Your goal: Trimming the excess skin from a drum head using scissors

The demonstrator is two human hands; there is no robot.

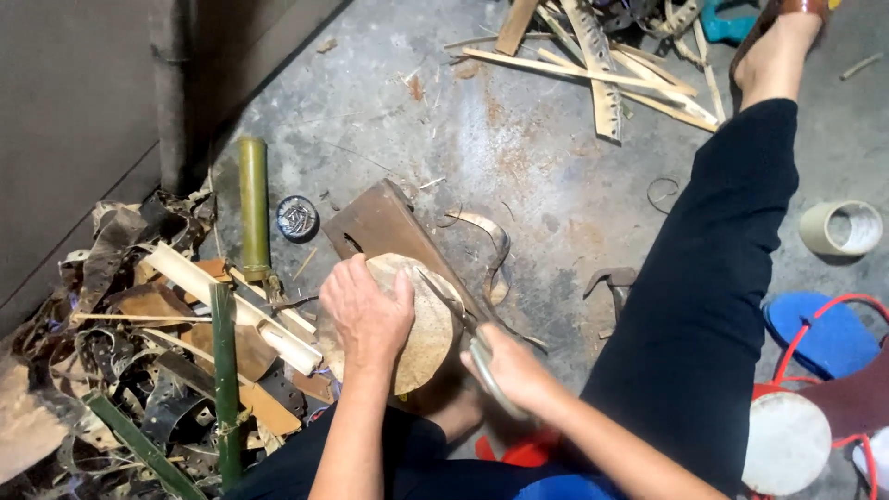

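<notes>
Tan round leather disc (421, 338) sits under your left hand (366, 315), pressed flat; your right hand (509, 370) grips metal scissors (463, 319), blades pointing up-left across its right edge.

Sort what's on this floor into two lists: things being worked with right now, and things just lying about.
In use:
- left hand pressing down the round tan disc
- right hand holding scissors at the disc's edge
- brown board under the disc

Lying about:
- green bamboo tube
- small round tin
- tape roll
- split bamboo strips
- dark scrap heap
</notes>
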